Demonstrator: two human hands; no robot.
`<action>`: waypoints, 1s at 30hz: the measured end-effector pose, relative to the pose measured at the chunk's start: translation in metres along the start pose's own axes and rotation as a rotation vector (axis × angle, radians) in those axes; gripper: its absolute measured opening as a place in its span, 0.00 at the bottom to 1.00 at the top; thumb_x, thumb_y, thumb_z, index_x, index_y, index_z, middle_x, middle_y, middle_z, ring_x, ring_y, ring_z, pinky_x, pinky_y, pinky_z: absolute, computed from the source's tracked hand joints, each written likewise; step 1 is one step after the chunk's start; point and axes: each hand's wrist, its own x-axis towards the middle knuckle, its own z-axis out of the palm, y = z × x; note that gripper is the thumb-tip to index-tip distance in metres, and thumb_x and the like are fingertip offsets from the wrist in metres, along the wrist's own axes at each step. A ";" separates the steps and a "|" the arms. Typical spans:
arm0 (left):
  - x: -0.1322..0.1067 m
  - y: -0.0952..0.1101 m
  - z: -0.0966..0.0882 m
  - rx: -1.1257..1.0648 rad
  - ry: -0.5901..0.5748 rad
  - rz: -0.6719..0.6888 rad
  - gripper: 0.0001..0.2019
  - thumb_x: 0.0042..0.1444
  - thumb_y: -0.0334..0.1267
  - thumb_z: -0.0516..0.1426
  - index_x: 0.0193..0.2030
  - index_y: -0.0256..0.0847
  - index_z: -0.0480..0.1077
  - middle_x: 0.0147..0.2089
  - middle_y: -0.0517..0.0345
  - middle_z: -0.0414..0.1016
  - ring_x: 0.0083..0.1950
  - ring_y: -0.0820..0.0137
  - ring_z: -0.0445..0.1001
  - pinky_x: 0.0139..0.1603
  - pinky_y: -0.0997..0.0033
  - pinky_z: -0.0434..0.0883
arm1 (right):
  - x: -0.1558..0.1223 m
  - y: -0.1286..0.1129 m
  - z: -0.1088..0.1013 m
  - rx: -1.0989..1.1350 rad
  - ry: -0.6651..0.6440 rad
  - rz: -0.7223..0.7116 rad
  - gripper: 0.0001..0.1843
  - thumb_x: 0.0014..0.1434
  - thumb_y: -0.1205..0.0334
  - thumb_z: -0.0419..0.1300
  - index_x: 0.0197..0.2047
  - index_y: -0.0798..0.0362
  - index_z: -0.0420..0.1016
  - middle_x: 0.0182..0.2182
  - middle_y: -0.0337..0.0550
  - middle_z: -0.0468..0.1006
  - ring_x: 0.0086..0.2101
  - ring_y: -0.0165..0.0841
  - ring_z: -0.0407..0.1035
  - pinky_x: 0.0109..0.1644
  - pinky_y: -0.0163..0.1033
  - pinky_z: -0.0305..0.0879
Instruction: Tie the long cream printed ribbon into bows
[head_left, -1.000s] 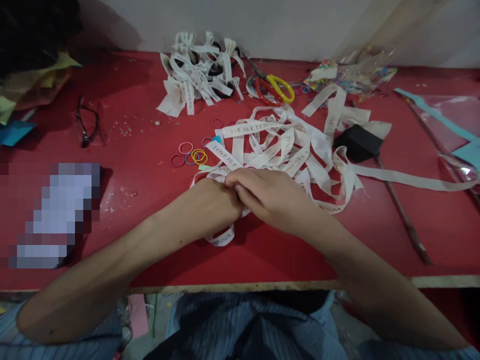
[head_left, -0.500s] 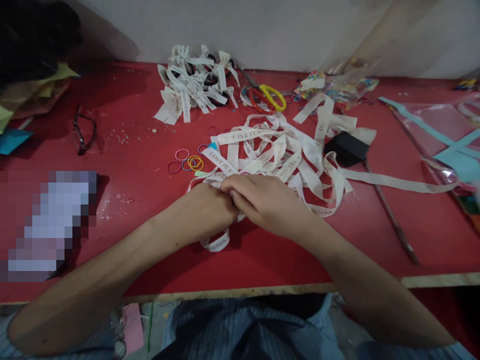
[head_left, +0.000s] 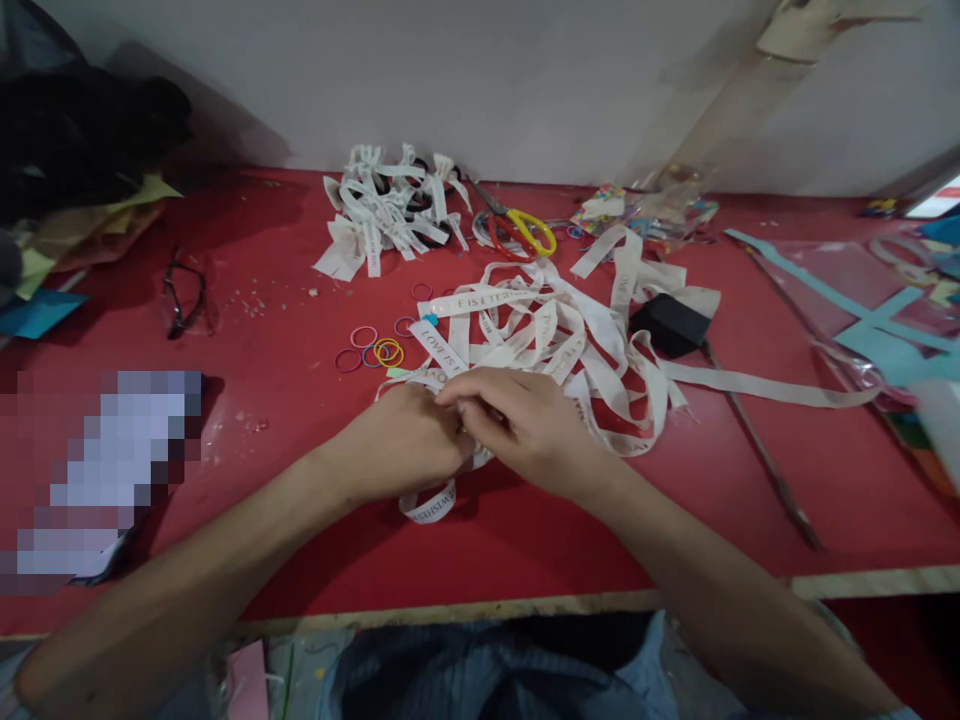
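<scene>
My left hand (head_left: 409,440) is closed, its back turned up, and a printed white ribbon (head_left: 431,505) hangs in a loop below it. My right hand (head_left: 517,420) meets it, thumb and fingers pinched together against the left fist. Ribbon also shows just under the joined fingers; exactly what the fingertips grip is hidden. Beyond both hands lies a loose heap of printed white ribbon (head_left: 555,325). Small coloured elastic bands (head_left: 388,353) lie left of the heap.
Behind the heap are yellow-and-red-handled scissors (head_left: 534,232) and a bunch of tied ribbon pieces (head_left: 390,215). Eyeglasses (head_left: 184,295) and a blurred-out phone-like object (head_left: 124,470) are at left. A black-headed stick (head_left: 757,440) and plastic-wrapped blue strips (head_left: 885,320) lie right.
The camera view has tilted up slightly, so the table sits lower in the picture. Both hands stay joined over the ribbon; my right fingers have shifted a little.
</scene>
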 end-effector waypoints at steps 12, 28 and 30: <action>0.003 0.001 -0.009 -0.051 0.108 -0.039 0.12 0.52 0.33 0.50 0.19 0.37 0.67 0.20 0.56 0.71 0.19 0.71 0.66 0.20 0.71 0.60 | 0.001 -0.007 0.001 0.505 0.176 0.254 0.05 0.61 0.65 0.54 0.39 0.51 0.71 0.28 0.34 0.71 0.27 0.22 0.64 0.30 0.28 0.60; 0.001 0.003 -0.008 -0.602 0.304 -0.264 0.14 0.57 0.38 0.51 0.24 0.36 0.69 0.19 0.61 0.67 0.21 0.77 0.61 0.25 0.77 0.60 | 0.004 0.000 0.003 1.001 0.260 0.289 0.07 0.54 0.62 0.63 0.36 0.48 0.68 0.22 0.28 0.69 0.19 0.21 0.61 0.19 0.26 0.59; 0.001 0.001 -0.008 -0.691 0.335 -0.372 0.14 0.57 0.36 0.51 0.22 0.36 0.67 0.16 0.65 0.61 0.19 0.79 0.56 0.22 0.79 0.56 | 0.004 0.002 0.004 0.943 0.340 0.285 0.07 0.53 0.63 0.64 0.35 0.49 0.69 0.23 0.29 0.70 0.21 0.21 0.63 0.22 0.26 0.61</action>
